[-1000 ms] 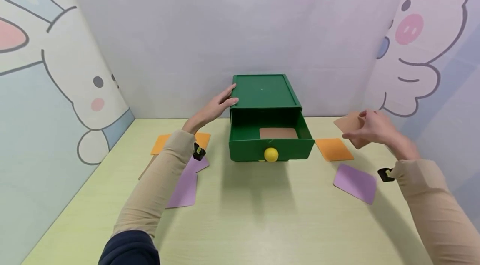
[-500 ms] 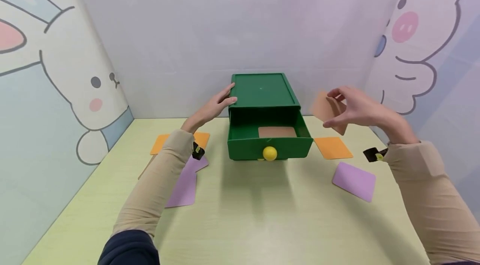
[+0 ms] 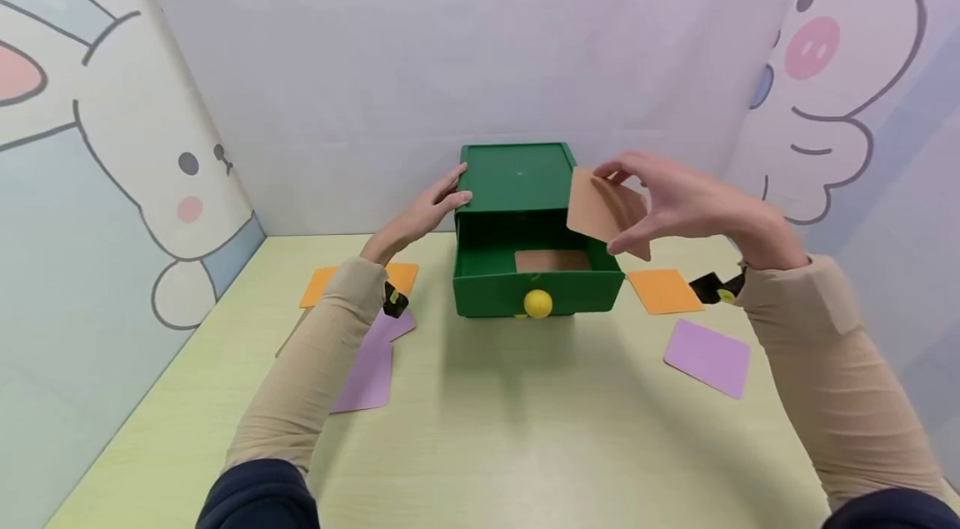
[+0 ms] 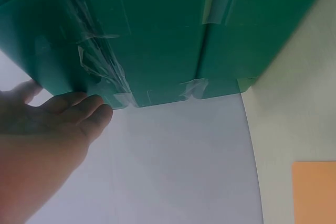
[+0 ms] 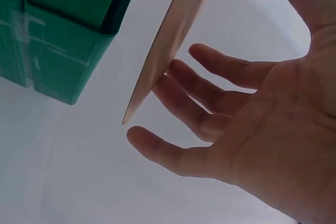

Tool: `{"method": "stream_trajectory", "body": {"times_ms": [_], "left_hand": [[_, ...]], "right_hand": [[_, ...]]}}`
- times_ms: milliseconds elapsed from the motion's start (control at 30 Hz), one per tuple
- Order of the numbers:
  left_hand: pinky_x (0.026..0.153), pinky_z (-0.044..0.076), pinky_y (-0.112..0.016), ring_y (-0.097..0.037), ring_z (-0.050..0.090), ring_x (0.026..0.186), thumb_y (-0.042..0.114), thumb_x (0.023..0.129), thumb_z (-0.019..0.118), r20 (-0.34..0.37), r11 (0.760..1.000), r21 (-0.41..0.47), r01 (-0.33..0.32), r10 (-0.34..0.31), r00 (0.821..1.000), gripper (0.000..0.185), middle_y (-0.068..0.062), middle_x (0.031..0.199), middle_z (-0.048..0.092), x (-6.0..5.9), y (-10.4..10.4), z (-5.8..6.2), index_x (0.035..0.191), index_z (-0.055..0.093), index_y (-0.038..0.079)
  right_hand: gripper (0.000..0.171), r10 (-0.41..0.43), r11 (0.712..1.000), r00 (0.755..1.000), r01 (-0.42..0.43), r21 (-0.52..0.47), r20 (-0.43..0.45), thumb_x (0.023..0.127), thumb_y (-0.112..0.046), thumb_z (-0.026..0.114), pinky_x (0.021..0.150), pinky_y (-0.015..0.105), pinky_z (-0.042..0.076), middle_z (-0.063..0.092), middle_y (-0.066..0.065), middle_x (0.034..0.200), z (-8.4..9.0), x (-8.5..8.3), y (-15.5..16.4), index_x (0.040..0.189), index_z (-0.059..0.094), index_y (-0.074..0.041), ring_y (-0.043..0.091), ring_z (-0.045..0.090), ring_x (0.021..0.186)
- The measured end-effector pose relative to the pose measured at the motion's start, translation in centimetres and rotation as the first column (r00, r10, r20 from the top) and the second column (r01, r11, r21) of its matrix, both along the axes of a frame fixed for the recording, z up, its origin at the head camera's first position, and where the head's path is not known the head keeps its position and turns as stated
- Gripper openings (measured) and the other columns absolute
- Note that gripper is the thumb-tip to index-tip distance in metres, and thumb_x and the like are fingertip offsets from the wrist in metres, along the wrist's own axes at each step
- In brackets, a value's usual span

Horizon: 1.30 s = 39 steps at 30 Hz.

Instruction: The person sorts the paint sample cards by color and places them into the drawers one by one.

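A green drawer box (image 3: 517,177) stands at the back of the table in the head view, its drawer (image 3: 487,297) pulled out by a round yellow knob (image 3: 537,304). Inside the drawer lies a brown card (image 3: 551,261). My left hand (image 3: 426,211) rests against the box's left side, fingers extended; the left wrist view shows the fingertips touching taped green plastic (image 4: 147,45). Over the drawer's right side, my right hand (image 3: 675,200) pinches another brown card (image 3: 592,208) between thumb and fingers, tilted. In the right wrist view that card (image 5: 163,51) appears nearly edge-on, beside the box.
Right of the drawer lie an orange card (image 3: 664,291) and a purple card (image 3: 707,357). Orange cards (image 3: 402,277) and purple cards (image 3: 371,375) lie at left, partly hidden under my left forearm. A pale wall (image 3: 360,79) rises behind the box.
My right hand has carried the brown card leftward and up from the right of the table to over the drawer. The left hand has stayed at the box.
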<state>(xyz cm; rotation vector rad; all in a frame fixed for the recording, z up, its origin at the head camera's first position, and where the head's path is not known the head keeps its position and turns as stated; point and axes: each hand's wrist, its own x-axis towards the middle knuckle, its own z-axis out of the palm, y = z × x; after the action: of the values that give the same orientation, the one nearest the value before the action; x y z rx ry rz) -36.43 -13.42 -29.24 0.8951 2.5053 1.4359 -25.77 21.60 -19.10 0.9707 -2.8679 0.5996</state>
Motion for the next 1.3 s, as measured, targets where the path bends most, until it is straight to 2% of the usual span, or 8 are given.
{"method": "stream_trajectory", "body": {"times_ms": [133, 333, 633, 967, 1067, 1300], "left_hand": [[0.122, 0.018, -0.046, -0.017, 0.009, 0.152, 0.042, 0.102, 0.041, -0.006, 1.000, -0.003, -0.007, 0.007, 1.000, 0.065, 0.003, 0.164, 0.006, -0.3, -0.2, -0.4, 0.156, 0.006, 0.031], [0.122, 0.018, -0.045, -0.015, 0.009, 0.152, 0.046, 0.101, 0.041, -0.014, 1.000, -0.004, -0.017, 0.017, 1.000, 0.067, 0.005, 0.164, 0.006, -0.3, -0.3, -0.3, 0.156, 0.007, 0.031], [0.122, 0.019, -0.046, -0.016, 0.010, 0.152, 0.047, 0.100, 0.041, -0.005, 1.000, -0.007, -0.021, 0.021, 1.000, 0.068, 0.005, 0.164, 0.006, -0.2, -0.3, -0.4, 0.156, 0.006, 0.032], [0.122, 0.017, -0.047, -0.018, 0.009, 0.152, 0.041, 0.102, 0.040, 0.004, 1.000, -0.012, -0.015, 0.015, 1.000, 0.065, 0.002, 0.164, 0.004, -0.2, -0.2, -0.3, 0.156, 0.005, 0.032], [0.122, 0.016, -0.048, -0.021, 0.007, 0.152, 0.037, 0.102, 0.040, 0.017, 1.000, -0.015, -0.012, 0.012, 1.000, 0.066, -0.001, 0.164, 0.003, 0.1, -0.1, 0.1, 0.157, 0.004, 0.027], [0.122, 0.016, -0.048, -0.024, 0.008, 0.152, 0.034, 0.102, 0.040, 0.025, 0.999, -0.036, -0.002, 0.003, 1.000, 0.068, -0.007, 0.164, 0.004, 2.2, 0.2, 1.8, 0.157, 0.004, 0.018]], "right_hand": [[0.082, 0.036, 0.998, 0.999, -0.035, 0.051, -0.013, 0.067, -0.034, 0.089, 0.098, 0.047, 0.044, 0.054, 0.005, 0.130, 0.3, 0.0, -1.6, 0.134, 0.050, -0.008, 0.022, 0.048, 0.120], [0.080, 0.103, 0.991, 0.995, -0.101, 0.090, -0.016, 0.066, -0.032, 0.089, 0.099, 0.046, 0.044, 0.056, 0.006, 0.125, 0.5, -0.2, -4.0, 0.132, 0.052, -0.007, 0.022, 0.048, 0.118], [0.080, 0.192, 0.971, 0.980, -0.198, 0.131, 0.055, 0.068, -0.032, 0.087, 0.102, 0.048, 0.043, 0.052, 0.008, 0.133, 0.1, -0.5, -6.2, 0.135, 0.051, -0.006, 0.025, 0.045, 0.121], [0.081, 0.186, 0.968, 0.975, -0.203, 0.147, 0.123, 0.069, -0.030, 0.087, 0.106, 0.049, 0.038, 0.048, 0.008, 0.138, -0.1, -0.7, -6.7, 0.137, 0.049, -0.008, 0.026, 0.040, 0.127], [0.081, 0.187, 0.965, 0.973, -0.208, 0.158, 0.133, 0.069, -0.029, 0.087, 0.108, 0.049, 0.037, 0.047, 0.007, 0.139, -0.1, -0.7, -6.8, 0.137, 0.049, -0.008, 0.027, 0.040, 0.128], [0.080, 0.191, 0.961, 0.971, -0.215, 0.173, 0.145, 0.071, -0.029, 0.086, 0.110, 0.051, 0.035, 0.045, 0.009, 0.142, -0.2, -0.5, -7.0, 0.138, 0.048, -0.008, 0.028, 0.038, 0.130]]}}
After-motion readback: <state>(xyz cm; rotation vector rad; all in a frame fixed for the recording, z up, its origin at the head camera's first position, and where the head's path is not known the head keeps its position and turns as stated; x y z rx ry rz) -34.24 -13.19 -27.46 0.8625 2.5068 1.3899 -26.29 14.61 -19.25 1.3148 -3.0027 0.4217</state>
